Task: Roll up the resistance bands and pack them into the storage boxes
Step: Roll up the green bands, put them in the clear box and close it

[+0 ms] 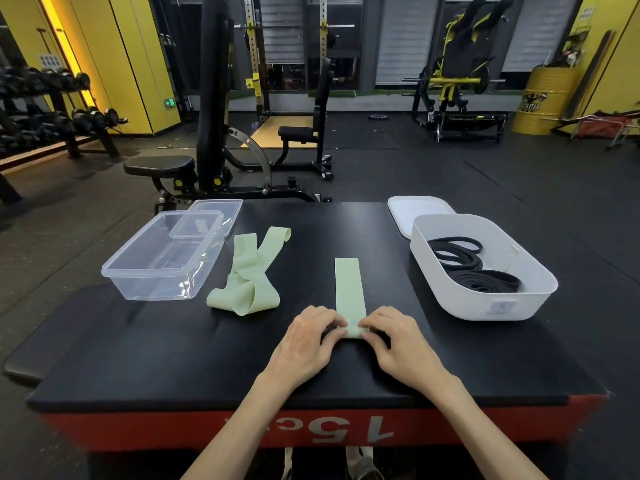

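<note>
Black padded worktop (166, 344), red side panel facing the person. Landmark: the straight green band (348, 282), lying flat along the middle of the worktop, its far end pointing away from the person.

- Left hand (310, 344) and right hand (398, 342) meet at the near end of the straight green band. Both have their fingers curled in, pinching the short rolled-over start (354, 331) of the band between them. The rest of the strip is unrolled.
- Left of the straight green band: a second green band (246, 282), loose and twisted in a heap.
- Further left of it: a clear box (162, 265), open, with a clear lid (221, 206) at its far edge.
- Right of the straight green band: a white box (485, 308), open, holding coiled black bands (472, 268).
- White lid (415, 209) lies flat at the far side of the white box, partly behind it.
</note>
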`<state>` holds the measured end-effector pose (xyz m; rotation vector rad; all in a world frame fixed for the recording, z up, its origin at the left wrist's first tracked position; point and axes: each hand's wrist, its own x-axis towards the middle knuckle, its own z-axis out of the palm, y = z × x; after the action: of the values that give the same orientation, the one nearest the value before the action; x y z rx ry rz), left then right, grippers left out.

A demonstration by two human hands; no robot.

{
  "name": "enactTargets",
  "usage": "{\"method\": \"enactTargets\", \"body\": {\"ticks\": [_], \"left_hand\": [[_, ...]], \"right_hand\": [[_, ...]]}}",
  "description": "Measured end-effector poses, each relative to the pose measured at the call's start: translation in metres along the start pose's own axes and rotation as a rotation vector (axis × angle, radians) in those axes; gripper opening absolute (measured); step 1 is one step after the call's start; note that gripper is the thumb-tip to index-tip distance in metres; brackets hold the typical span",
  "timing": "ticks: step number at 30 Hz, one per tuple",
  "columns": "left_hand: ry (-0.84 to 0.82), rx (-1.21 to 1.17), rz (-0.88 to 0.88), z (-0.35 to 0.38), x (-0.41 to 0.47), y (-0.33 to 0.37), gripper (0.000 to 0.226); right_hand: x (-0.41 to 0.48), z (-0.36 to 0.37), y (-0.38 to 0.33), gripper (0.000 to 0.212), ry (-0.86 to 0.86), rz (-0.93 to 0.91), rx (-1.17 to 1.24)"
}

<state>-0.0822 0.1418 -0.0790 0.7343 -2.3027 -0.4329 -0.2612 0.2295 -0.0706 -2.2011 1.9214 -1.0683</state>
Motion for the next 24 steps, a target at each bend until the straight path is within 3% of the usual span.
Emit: {"method": "enactTargets", "body": {"ticks": [14,19,24], "left_hand": [[-0.007,-0.025,-0.054,0.0016,0.003,-0.0006,0.013],[-0.034,-0.011,-0.049,-0.0015,0.0005,0.0029,0.027],[-0.027,-0.015,-0.039,-0.0026,0.0016,0.0027,0.015]], "right_hand": [[0.0013,-0.0001,-0.0009,0.018,0.004,0.012,0.015],[0.002,0.0012,0.0001,0.017,0.017,0.029,0.003],[0.002,0.0021,0.0007,0.017,0.012,0.022,0.002]]}}
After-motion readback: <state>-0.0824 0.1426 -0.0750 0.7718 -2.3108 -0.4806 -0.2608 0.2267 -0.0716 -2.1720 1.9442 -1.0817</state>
